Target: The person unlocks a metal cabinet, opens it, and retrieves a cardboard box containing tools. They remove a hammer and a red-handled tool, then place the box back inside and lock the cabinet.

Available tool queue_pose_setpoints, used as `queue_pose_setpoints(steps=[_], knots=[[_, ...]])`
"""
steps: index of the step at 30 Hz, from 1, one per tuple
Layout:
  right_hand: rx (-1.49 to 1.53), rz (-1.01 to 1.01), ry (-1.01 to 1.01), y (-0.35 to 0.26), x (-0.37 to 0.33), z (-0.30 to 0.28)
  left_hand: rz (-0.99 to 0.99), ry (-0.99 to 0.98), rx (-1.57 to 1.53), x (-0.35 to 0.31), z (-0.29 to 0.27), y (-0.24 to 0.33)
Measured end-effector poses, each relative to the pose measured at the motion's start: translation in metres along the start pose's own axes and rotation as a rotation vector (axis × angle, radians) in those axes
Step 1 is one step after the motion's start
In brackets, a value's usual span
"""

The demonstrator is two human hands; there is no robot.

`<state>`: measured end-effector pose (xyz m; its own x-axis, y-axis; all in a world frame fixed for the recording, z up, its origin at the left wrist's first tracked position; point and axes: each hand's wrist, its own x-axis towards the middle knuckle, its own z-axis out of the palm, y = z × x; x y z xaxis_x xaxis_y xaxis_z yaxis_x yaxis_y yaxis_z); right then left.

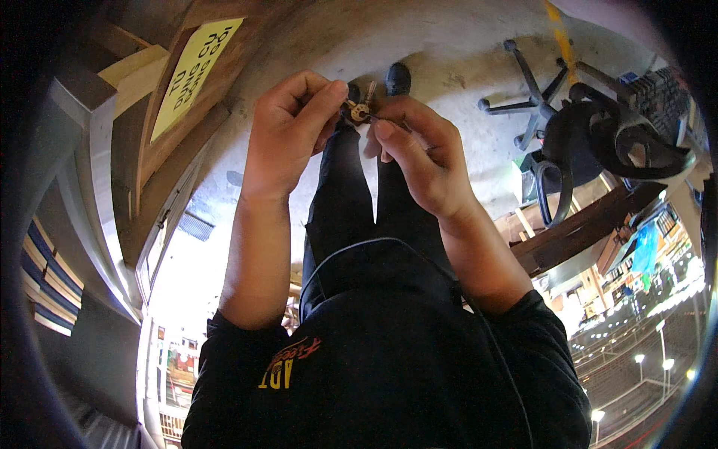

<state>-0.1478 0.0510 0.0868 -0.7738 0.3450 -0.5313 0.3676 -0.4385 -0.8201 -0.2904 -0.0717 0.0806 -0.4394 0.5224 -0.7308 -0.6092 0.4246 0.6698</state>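
Above my dark trousers, my two hands meet at chest height. The fingers of my left hand (299, 123) are closed in a pinch at the left side of a small brass-coloured key-like piece (360, 113). That piece has a round head with a hole, and a narrow notched or threaded part (370, 91) points away from me beside it. My right hand (419, 146) is also pinched, thumb against forefinger, on a thin dark bit that reaches the round head. Whether this bit is a ring or a wire is too small to tell.
A wooden cabinet with a yellow paper label (196, 78) stands at the left, beside a grey metal frame (93, 112). Right of me is a black office chair (583, 135) on a castor base. My dark shoe (398, 78) rests on the concrete floor (441, 75).
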Motion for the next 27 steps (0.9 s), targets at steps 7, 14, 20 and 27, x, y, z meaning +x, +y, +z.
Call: queue_pose_setpoints(steps=[7,14,20,27], knots=[[-0.306,-0.239,0.248,0.001,0.028,-0.022,0.138,0.183,0.313,0.02,0.025,-0.003],[-0.402,-0.106,-0.123,-0.031,0.063,-0.058,0.079,0.124,0.128,0.036,0.048,0.012],[-0.013,-0.056,0.055,-0.035,0.065,-0.064,0.081,0.072,-0.286,0.051,0.068,0.015],[-0.159,-0.481,0.022,-0.026,0.074,-0.105,0.101,0.156,-0.321,0.063,0.078,0.018]])
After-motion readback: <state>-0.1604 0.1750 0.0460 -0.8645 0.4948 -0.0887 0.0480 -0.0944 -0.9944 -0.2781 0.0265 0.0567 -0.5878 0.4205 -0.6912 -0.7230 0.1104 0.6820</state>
